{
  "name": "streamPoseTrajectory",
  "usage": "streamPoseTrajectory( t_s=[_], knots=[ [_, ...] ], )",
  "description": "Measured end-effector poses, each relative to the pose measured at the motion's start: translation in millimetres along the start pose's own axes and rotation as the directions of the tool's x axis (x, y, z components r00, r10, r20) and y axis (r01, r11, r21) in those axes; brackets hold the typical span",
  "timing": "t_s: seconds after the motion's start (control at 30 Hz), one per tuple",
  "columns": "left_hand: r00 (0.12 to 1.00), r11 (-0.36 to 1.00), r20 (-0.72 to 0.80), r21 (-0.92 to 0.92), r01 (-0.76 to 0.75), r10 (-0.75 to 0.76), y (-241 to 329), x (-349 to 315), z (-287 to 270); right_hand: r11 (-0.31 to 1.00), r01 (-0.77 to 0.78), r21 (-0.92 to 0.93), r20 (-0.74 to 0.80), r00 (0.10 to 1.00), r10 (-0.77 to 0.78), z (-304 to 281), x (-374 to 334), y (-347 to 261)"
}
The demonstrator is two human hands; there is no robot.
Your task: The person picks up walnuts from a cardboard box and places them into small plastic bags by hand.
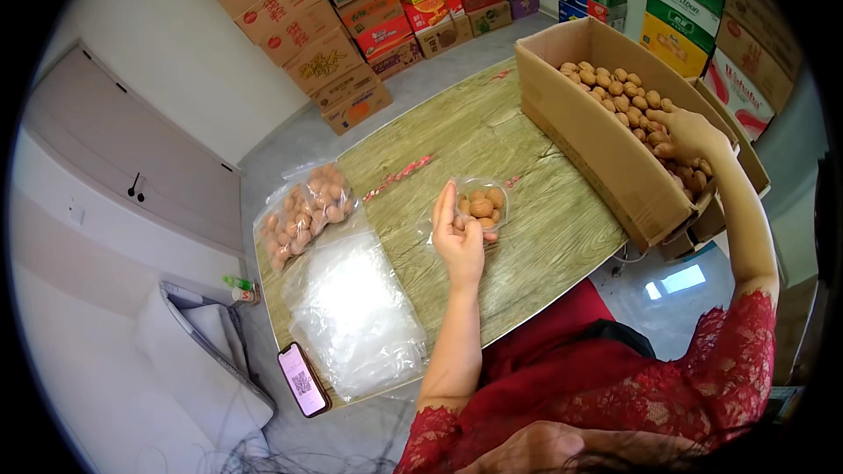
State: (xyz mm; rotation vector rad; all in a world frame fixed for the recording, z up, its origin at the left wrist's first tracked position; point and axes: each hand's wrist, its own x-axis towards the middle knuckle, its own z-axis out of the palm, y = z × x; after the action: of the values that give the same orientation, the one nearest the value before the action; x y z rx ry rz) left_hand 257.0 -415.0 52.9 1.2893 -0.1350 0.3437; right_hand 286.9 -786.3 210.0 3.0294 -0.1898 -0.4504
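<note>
My left hand (459, 241) holds the rim of a small clear plastic bag at mid-table, its fingers along one side and the thumb across the front. Several brown walnuts (481, 204) show inside its round mouth. At the right, my right hand (690, 134) reaches into a tall cardboard box (584, 136) with many loose walnuts (625, 104). Its fingers curve around some of those walnuts, and the fingertips are partly hidden among them. Left of my left hand lies a filled clear bag of walnuts (306, 211).
A stack of flat clear bags (351, 316) covers the table's near left part, with a phone (304, 379) at the corner. Red printed strips (397, 177) mark the wood-patterned table (439, 298). Stacked cartons (342, 79) line the far wall. A grey-white bin-like object (198, 360) stands at left.
</note>
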Motion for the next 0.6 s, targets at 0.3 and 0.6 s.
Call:
streamPoseTrajectory(
  t_s=[0.3,0.6],
  knots=[
    [0.999,0.998,-0.036,0.065,0.009,-0.007,-4,0,0,0.999,0.032,-0.018,0.115,0.993,-0.029,32,76,20],
    [1.000,0.997,0.014,0.074,-0.001,0.000,-8,-1,-2,0.998,-0.052,-0.044,0.068,0.996,0.055,38,74,0]
  ],
)
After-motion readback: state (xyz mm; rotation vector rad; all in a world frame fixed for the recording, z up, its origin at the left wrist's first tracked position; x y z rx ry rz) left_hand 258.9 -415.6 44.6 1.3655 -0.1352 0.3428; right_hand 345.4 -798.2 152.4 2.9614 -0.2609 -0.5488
